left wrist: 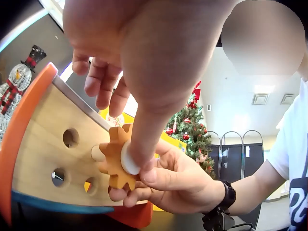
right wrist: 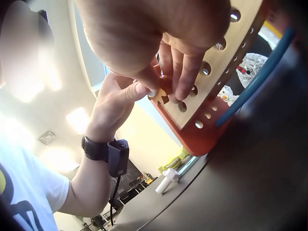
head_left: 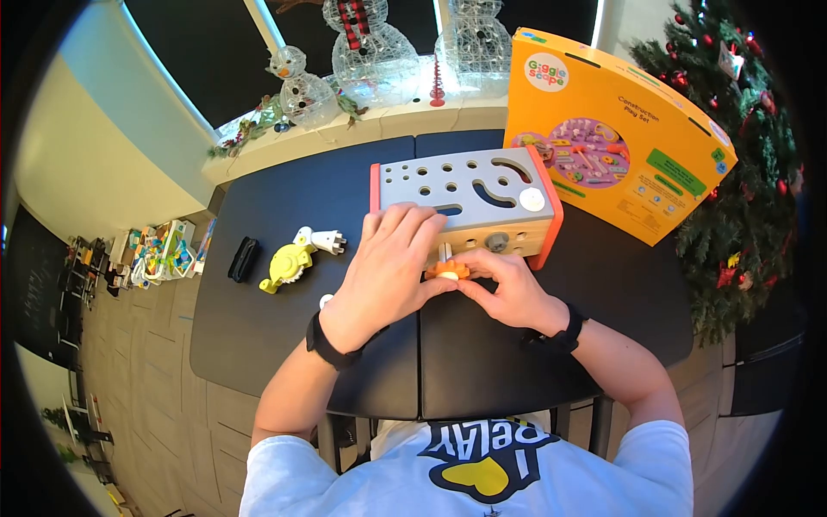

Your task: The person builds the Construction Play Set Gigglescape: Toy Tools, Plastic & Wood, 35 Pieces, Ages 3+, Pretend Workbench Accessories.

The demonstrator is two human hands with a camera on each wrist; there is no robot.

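An orange toy gear (head_left: 448,270) with a white round centre stands at the wooden front of a grey-topped toy workbench (head_left: 457,194). In the left wrist view, a short pale peg (left wrist: 97,153) shows between the gear and the perforated panel. My right hand (head_left: 510,290) pinches the gear's edge between thumb and fingers. The thumb of my left hand (head_left: 386,269) presses the white centre. Its other fingers extend loosely over the workbench's top edge.
A white toy screw (right wrist: 167,181) lies on the dark table (head_left: 370,379). Left of the workbench are a yellow-green toy (head_left: 289,263) and a black case (head_left: 244,259). A yellow box (head_left: 594,112) stands behind right, near a decorated tree (head_left: 732,198).
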